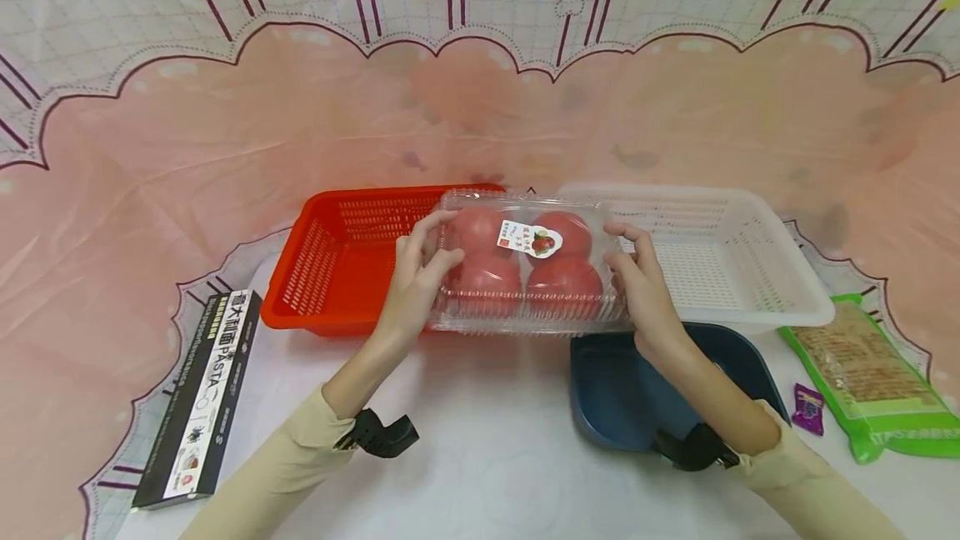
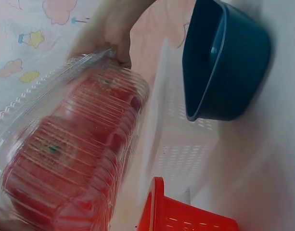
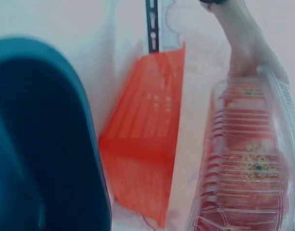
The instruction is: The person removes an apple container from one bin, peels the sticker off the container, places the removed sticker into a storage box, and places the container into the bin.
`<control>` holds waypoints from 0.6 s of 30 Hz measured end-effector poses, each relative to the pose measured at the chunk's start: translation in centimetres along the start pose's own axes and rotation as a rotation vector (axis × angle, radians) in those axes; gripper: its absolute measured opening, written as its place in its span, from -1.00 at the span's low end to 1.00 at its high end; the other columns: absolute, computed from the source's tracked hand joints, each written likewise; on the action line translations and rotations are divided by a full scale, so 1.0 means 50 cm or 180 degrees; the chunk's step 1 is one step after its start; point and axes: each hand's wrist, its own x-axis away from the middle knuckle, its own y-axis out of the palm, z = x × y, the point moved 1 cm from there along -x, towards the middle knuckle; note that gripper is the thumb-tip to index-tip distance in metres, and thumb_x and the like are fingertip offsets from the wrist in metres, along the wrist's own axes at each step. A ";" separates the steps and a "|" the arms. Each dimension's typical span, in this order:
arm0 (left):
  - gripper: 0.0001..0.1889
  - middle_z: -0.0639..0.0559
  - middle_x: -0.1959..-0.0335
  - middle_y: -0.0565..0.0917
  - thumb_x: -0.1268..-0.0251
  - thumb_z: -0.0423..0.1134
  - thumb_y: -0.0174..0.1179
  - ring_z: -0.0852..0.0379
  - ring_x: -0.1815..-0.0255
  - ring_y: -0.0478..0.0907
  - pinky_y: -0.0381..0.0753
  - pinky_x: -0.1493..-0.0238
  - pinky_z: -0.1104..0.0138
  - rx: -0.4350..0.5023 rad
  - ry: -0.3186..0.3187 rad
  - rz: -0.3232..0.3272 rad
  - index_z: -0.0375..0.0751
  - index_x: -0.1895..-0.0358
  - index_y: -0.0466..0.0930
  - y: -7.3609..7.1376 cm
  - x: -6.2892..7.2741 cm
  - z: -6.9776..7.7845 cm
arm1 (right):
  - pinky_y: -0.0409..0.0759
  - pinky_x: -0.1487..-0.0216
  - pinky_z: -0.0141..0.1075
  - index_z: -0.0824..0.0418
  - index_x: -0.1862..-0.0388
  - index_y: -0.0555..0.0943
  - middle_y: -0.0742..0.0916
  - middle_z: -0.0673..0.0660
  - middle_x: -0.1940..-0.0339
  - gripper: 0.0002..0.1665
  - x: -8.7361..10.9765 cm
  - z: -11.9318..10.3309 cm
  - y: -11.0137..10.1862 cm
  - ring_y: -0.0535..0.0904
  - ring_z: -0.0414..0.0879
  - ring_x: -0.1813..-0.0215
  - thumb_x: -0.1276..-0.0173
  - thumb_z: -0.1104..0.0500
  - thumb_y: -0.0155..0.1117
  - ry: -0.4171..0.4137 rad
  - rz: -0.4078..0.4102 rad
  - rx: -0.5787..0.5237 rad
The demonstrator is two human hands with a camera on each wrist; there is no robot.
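A clear plastic clamshell box of tomatoes (image 1: pixel 536 273) is held up in the air, spanning the gap between a red basket (image 1: pixel 330 273) and a white basket (image 1: pixel 757 273). It holds several tomatoes and bears a white label on its lid. My left hand (image 1: pixel 422 273) grips the box's left end, thumb on the near part of the lid. At the opposite end my right hand (image 1: pixel 641 282) grips it with curled fingers. Green stem marks show through the box's underside (image 2: pixel 75 159) in the left wrist view. Below the right forearm stands a dark blue basin (image 1: pixel 615 398).
A black pasta box (image 1: pixel 198 398) lies at the left edge of the white table (image 1: pixel 480 457). On the right are a small purple packet (image 1: pixel 807 408) and a green-edged bag (image 1: pixel 873 373) with brown contents. A patterned pink cloth (image 1: pixel 480 132) hangs behind.
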 end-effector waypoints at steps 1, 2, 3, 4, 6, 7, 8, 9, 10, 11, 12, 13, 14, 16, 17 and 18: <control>-0.56 -0.02 0.04 0.24 -0.32 -0.11 0.04 0.08 0.01 0.25 0.46 0.22 0.27 0.0003 -0.0011 -0.0001 0.29 -0.27 0.37 -0.004 0.005 0.001 | 0.24 0.42 -0.38 -0.20 -0.24 0.30 0.35 -0.08 0.37 -0.63 0.004 -0.001 0.003 0.26 -0.23 0.41 -0.49 0.07 -0.08 -0.0001 -0.0003 -0.0005; -0.55 -0.02 0.03 0.25 -0.32 -0.12 0.04 0.10 -0.05 0.21 0.45 0.15 0.25 -0.0004 -0.0011 -0.0003 0.28 -0.27 0.37 -0.008 0.010 0.002 | 0.24 0.43 -0.38 -0.19 -0.24 0.30 0.35 -0.07 0.37 -0.63 0.008 -0.003 0.006 0.26 -0.23 0.41 -0.50 0.07 -0.08 -0.0005 -0.0012 -0.0011; -0.55 -0.02 0.04 0.24 -0.32 -0.12 0.04 0.10 -0.07 0.21 0.44 0.10 0.24 -0.0013 -0.0026 -0.0002 0.28 -0.27 0.36 -0.012 0.017 0.002 | 0.24 0.44 -0.38 -0.17 -0.24 0.30 0.36 -0.07 0.37 -0.62 0.012 -0.004 0.010 0.26 -0.23 0.42 -0.50 0.08 -0.08 -0.0003 -0.0018 -0.0016; -0.55 -0.02 0.04 0.24 -0.31 -0.13 0.04 0.09 -0.07 0.21 0.44 0.09 0.23 -0.0029 -0.0036 -0.0003 0.27 -0.28 0.36 -0.016 0.023 0.002 | 0.25 0.44 -0.38 -0.15 -0.25 0.29 0.36 -0.06 0.36 -0.62 0.017 -0.004 0.013 0.27 -0.22 0.42 -0.50 0.09 -0.09 -0.0010 -0.0027 -0.0020; -0.54 -0.04 0.05 0.23 -0.31 -0.14 0.03 0.09 -0.07 0.20 0.43 0.08 0.23 -0.0059 -0.0040 -0.0002 0.22 -0.28 0.36 -0.025 0.037 0.002 | 0.28 0.42 -0.38 -0.11 -0.28 0.27 0.37 -0.04 0.32 -0.60 0.028 -0.005 0.022 0.28 -0.20 0.40 -0.50 0.10 -0.10 -0.0021 -0.0058 -0.0013; -0.54 -0.03 0.03 0.23 -0.30 -0.15 0.04 0.09 -0.08 0.20 0.45 0.07 0.24 -0.0082 -0.0041 -0.0007 0.20 -0.28 0.35 -0.029 0.044 0.002 | 0.29 0.39 -0.37 -0.09 -0.29 0.26 0.37 -0.03 0.31 -0.59 0.033 -0.005 0.026 0.29 -0.19 0.37 -0.50 0.11 -0.11 -0.0028 -0.0070 -0.0013; -0.53 -0.04 0.02 0.23 -0.30 -0.16 0.04 0.10 -0.09 0.20 0.45 0.06 0.24 -0.0113 -0.0033 -0.0009 0.17 -0.28 0.35 -0.034 0.052 0.002 | 0.29 0.38 -0.36 -0.07 -0.30 0.26 0.37 -0.02 0.30 -0.59 0.038 -0.004 0.030 0.29 -0.18 0.36 -0.50 0.12 -0.12 -0.0042 -0.0083 -0.0012; -0.53 -0.05 0.02 0.23 -0.29 -0.17 0.04 0.09 -0.09 0.20 0.45 0.06 0.25 -0.0143 -0.0032 -0.0008 0.16 -0.28 0.35 -0.038 0.059 0.001 | 0.30 0.37 -0.36 -0.05 -0.30 0.26 0.38 -0.01 0.29 -0.58 0.043 -0.003 0.034 0.30 -0.17 0.34 -0.50 0.13 -0.12 -0.0052 -0.0094 -0.0012; -0.52 -0.06 0.00 0.24 -0.28 -0.18 0.04 0.10 -0.10 0.19 0.47 0.04 0.25 -0.0173 -0.0027 -0.0012 0.14 -0.29 0.34 -0.043 0.066 0.001 | 0.30 0.36 -0.36 -0.04 -0.30 0.25 0.38 0.01 0.27 -0.58 0.048 -0.001 0.039 0.30 -0.16 0.32 -0.50 0.14 -0.13 -0.0067 -0.0109 -0.0015; -0.52 -0.06 -0.01 0.24 -0.27 -0.18 0.04 0.10 -0.13 0.19 0.48 0.02 0.26 -0.0205 -0.0028 -0.0019 0.13 -0.29 0.34 -0.048 0.073 0.001 | 0.30 0.36 -0.35 -0.02 -0.30 0.25 0.38 0.02 0.27 -0.58 0.052 0.001 0.043 0.30 -0.15 0.32 -0.49 0.16 -0.13 -0.0076 -0.0117 -0.0024; -0.51 -0.05 -0.02 0.25 -0.27 -0.19 0.05 0.11 -0.15 0.19 0.50 -0.02 0.26 -0.0243 -0.0032 -0.0028 0.13 -0.29 0.34 -0.053 0.080 0.000 | 0.30 0.36 -0.36 -0.02 -0.30 0.25 0.39 0.03 0.26 -0.57 0.057 0.003 0.048 0.30 -0.14 0.32 -0.48 0.17 -0.13 -0.0084 -0.0135 -0.0027; -0.51 -0.05 -0.02 0.25 -0.27 -0.20 0.05 0.11 -0.16 0.18 0.51 -0.03 0.26 -0.0267 -0.0040 -0.0037 0.12 -0.29 0.34 -0.058 0.087 0.000 | 0.30 0.36 -0.36 -0.01 -0.30 0.24 0.39 0.03 0.25 -0.57 0.063 0.005 0.052 0.29 -0.14 0.32 -0.47 0.18 -0.13 -0.0091 -0.0154 -0.0031; -0.51 -0.05 -0.02 0.26 -0.27 -0.20 0.05 0.11 -0.16 0.19 0.51 -0.04 0.27 -0.0291 -0.0052 -0.0043 0.12 -0.29 0.34 -0.062 0.094 -0.001 | 0.30 0.36 -0.35 0.00 -0.30 0.24 0.39 0.04 0.25 -0.56 0.068 0.007 0.056 0.29 -0.13 0.32 -0.47 0.19 -0.12 -0.0103 -0.0177 -0.0030; -0.51 -0.03 0.01 0.26 -0.27 -0.21 0.06 0.11 -0.18 0.19 0.52 -0.05 0.28 -0.0315 -0.0094 -0.0049 0.12 -0.29 0.35 -0.071 0.109 -0.002 | 0.31 0.33 -0.36 0.01 -0.30 0.23 0.39 0.05 0.23 -0.54 0.079 0.012 0.064 0.30 -0.12 0.30 -0.45 0.21 -0.12 -0.0103 -0.0224 -0.0036; -0.51 -0.02 0.03 0.26 -0.27 -0.21 0.06 0.11 -0.18 0.20 0.52 -0.06 0.28 -0.0325 -0.0115 -0.0048 0.12 -0.29 0.36 -0.075 0.117 -0.002 | 0.32 0.32 -0.36 0.01 -0.31 0.23 0.39 0.06 0.22 -0.54 0.085 0.014 0.067 0.30 -0.12 0.29 -0.45 0.21 -0.11 -0.0097 -0.0245 -0.0030; -0.52 -0.01 0.04 0.26 -0.28 -0.21 0.06 0.11 -0.19 0.20 0.53 -0.05 0.29 -0.0333 -0.0122 -0.0050 0.12 -0.29 0.36 -0.078 0.125 -0.003 | 0.33 0.31 -0.36 0.02 -0.31 0.23 0.38 0.07 0.21 -0.53 0.091 0.016 0.071 0.30 -0.11 0.27 -0.44 0.22 -0.11 -0.0089 -0.0268 -0.0019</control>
